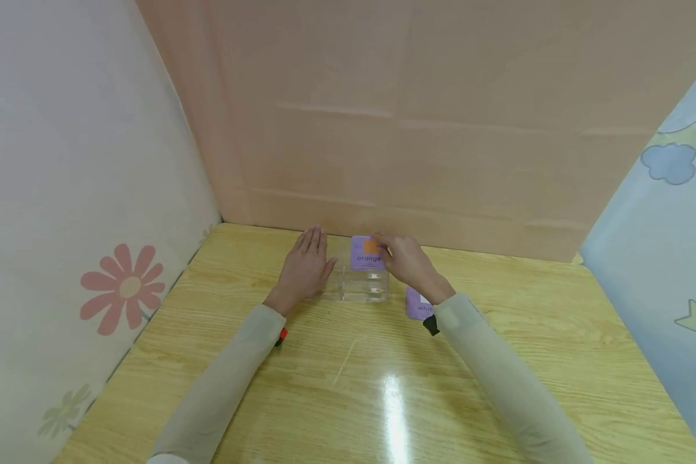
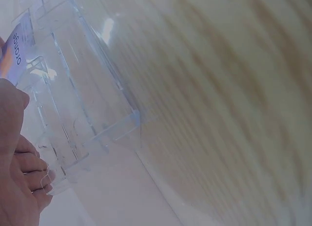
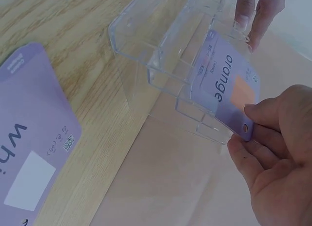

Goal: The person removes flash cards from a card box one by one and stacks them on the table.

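A clear plastic tiered stand (image 1: 364,293) is on the table near the back panel. My right hand (image 1: 410,263) pinches the right edge of a purple flash card (image 3: 229,92) between thumb and fingers. The card reads "orange" and bears an orange square; its lower edge is within the stand's rear tiers. On the left, my left hand (image 1: 305,267) rests against the stand's end with its fingers straight. In the left wrist view, its fingertips (image 2: 41,179) touch the clear plastic. Partly under the right wrist, another purple card (image 3: 53,109) with a white square lies on the table.
The wood-grain table (image 1: 325,399) meets a tan panel (image 1: 406,129) just behind the stand. A flower-patterned wall (image 1: 52,161) closes the left side, and a pale blue wall (image 1: 673,238) the right.
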`<state>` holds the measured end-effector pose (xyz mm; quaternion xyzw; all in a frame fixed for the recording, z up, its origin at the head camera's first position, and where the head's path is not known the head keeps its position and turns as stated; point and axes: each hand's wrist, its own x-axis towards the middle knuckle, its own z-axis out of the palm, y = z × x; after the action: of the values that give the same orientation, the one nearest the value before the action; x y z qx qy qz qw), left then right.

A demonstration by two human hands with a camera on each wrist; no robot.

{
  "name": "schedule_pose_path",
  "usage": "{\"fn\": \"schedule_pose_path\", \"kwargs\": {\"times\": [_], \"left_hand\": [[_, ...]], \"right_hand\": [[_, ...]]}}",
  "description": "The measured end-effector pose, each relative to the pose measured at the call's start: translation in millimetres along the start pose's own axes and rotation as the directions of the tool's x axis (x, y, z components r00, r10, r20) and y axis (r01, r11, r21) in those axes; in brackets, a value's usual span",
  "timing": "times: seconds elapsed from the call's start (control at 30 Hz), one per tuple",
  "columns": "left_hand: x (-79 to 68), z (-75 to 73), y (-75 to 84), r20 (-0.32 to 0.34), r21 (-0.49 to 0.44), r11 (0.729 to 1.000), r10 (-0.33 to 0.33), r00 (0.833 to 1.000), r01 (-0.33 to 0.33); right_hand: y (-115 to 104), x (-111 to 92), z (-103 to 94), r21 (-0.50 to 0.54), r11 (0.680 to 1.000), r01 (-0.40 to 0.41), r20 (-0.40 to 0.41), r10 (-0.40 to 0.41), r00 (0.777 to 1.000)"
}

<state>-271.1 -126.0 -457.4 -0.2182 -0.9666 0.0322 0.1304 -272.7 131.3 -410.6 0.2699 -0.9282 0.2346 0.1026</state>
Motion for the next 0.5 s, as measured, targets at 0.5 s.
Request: {"fn": "schedule_pose_path", "kwargs": {"times": [0.5], "left_hand": [[0.9,0.3,2.2,-0.026,0.040,0.999,0.009,1.000,-0.008]], "right_hand": [[1.0,-1.2,-10.3,0.017,1.000,-0.015,-0.004,0.015,1.000]]}}
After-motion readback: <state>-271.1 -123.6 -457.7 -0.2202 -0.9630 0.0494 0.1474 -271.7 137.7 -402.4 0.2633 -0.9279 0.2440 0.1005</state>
